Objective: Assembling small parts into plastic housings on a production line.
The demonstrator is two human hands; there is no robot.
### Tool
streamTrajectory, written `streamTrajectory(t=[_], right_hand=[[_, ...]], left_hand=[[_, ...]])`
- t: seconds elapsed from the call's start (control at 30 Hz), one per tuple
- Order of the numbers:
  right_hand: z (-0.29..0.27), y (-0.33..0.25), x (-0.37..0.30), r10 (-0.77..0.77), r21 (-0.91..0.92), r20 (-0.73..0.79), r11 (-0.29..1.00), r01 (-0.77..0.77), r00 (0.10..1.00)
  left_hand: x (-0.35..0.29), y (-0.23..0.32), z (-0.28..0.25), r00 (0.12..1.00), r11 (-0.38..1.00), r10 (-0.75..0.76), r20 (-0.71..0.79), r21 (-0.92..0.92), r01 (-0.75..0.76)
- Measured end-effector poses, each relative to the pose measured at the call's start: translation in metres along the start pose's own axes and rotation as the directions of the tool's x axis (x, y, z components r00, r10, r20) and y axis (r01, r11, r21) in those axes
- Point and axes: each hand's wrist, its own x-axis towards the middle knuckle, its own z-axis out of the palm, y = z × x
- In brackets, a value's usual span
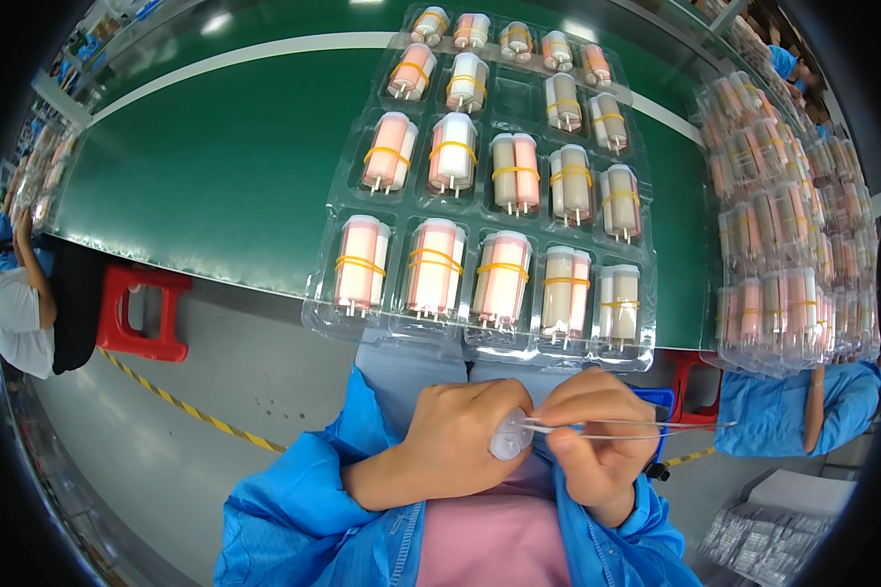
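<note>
My left hand is closed around a whitish translucent cylindrical piece, whose rounded end faces right; the rest of it is hidden in the fist. My right hand pinches a pair of thin metal tweezers, their tips touching the end of that piece. Both hands are close together above my lap, just in front of a clear plastic tray. In the tray's pockets lie several bundles of white, pink and grey tubes, bound with yellow rubber bands. One pocket in the second row from the back holds no bundle.
The tray lies on a green work surface and overhangs its front edge. Filled trays are stacked at right, beside a person in blue. Another person works at far left. Red stools stand below the surface.
</note>
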Motion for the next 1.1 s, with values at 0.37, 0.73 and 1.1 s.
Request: streamTrajectory(t=[0.37, 0.73, 1.1], right_hand=[[0.004, 0.003, -0.007, 0.028, 0.094, -0.018, 0.995, -0.026, 0.999], [0.006, 0.003, -0.003, -0.01, 0.049, 0.018, 0.999, 0.009, 1.0], [0.007, 0.006, -0.007, 0.076, 0.189, -0.049, 0.98, -0.066, 0.996]], left_hand=[[0.0, 0.001, -0.002, 1.0, 0.991, -0.019, 0.018, -0.133, 0.021], [0.0, 0.002, -0.003, 0.999, 0.992, -0.023, 0.029, -0.121, 0.026], [0.004, 0.008, -0.012, 0.958, 0.884, -0.166, 0.233, -0.395, 0.249]])
